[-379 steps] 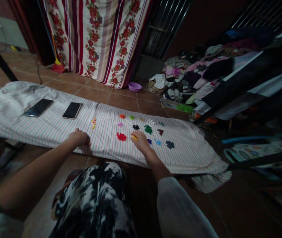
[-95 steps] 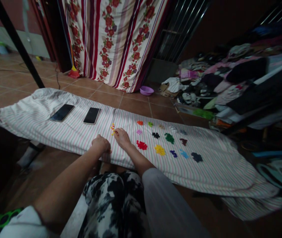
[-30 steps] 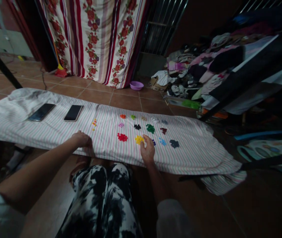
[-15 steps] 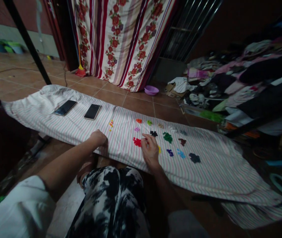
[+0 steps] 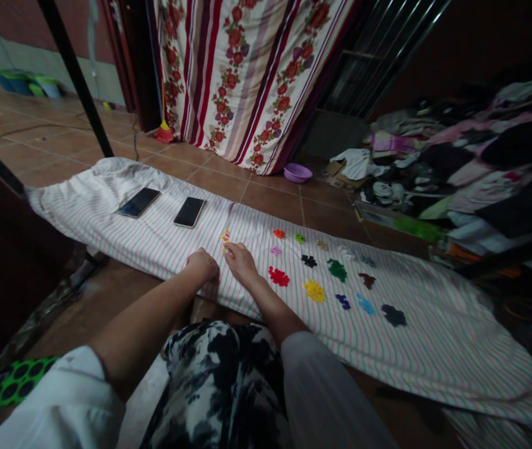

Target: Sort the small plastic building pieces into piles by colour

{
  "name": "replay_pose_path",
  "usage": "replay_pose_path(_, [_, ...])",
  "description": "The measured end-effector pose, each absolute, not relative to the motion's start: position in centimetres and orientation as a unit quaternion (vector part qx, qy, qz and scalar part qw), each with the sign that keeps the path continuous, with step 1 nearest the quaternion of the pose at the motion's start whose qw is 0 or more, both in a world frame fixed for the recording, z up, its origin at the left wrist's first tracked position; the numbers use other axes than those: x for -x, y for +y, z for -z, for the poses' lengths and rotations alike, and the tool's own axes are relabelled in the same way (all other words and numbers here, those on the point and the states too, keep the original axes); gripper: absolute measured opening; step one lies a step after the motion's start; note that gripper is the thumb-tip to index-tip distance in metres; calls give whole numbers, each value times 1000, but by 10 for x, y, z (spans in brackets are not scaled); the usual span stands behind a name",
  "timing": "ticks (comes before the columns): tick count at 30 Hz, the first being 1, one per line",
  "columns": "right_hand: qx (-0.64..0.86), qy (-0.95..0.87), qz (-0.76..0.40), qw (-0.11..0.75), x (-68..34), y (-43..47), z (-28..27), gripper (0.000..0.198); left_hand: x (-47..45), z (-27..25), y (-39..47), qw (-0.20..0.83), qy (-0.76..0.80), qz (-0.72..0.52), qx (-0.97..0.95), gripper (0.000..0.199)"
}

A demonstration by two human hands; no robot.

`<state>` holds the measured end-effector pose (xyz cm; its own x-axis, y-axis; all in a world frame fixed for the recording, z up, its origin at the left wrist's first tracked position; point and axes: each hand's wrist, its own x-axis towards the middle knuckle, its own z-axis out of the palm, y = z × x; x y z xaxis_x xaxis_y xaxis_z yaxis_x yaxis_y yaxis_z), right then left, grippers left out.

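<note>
My right hand [image 5: 242, 264] is over the striped cloth, its fingertips pinched beside a small row of red and yellow pieces [image 5: 226, 235]. Whatever lies between those fingertips is too small to make out. Close by on the left, my left hand [image 5: 203, 265] rests on the cloth with its fingers curled in, and its palm is hidden. To the right of my hands lie sorted piles of small pieces, among them a red pile [image 5: 279, 276], a yellow pile [image 5: 314, 290], a black pile [image 5: 309, 260] and a green pile [image 5: 337, 270].
Two phones [image 5: 139, 202] lie on the left part of the striped cloth [image 5: 83, 215]. Beyond the cloth's far edge, a purple basin [image 5: 298, 173] stands on the tiled floor before a floral curtain [image 5: 228, 81]. Heaped clothes [image 5: 406, 149] fill the right background.
My right hand has moved left from the red and yellow piles to the small red-and-yellow row. My left hand stays curled near the same spot. The view has shifted slightly.
</note>
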<state>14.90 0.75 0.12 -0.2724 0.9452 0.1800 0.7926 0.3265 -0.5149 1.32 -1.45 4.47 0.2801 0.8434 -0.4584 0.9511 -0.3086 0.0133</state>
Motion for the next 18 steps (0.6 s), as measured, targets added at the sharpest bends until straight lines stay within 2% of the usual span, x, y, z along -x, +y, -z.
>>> replay_pose_path(4, [577, -781, -154, 181, -141, 12, -2, 29, -14, -44, -14, 150, 588, 193, -771, 47])
replay_pose_path(8, [586, -777, -140, 183, -138, 11, -1, 23, -14, -48, -17, 154, 601, 192, -760, 47])
replay_pose_path(12, [580, -770, -147, 224, -140, 13, 2, 19, -14, -50, -19, 151, 599, 186, -764, 49])
replay_pose_path(18, [527, -756, -187, 339, -160, 1, -1, 16, -13, -41, -15, 135, 577, 194, -782, 49])
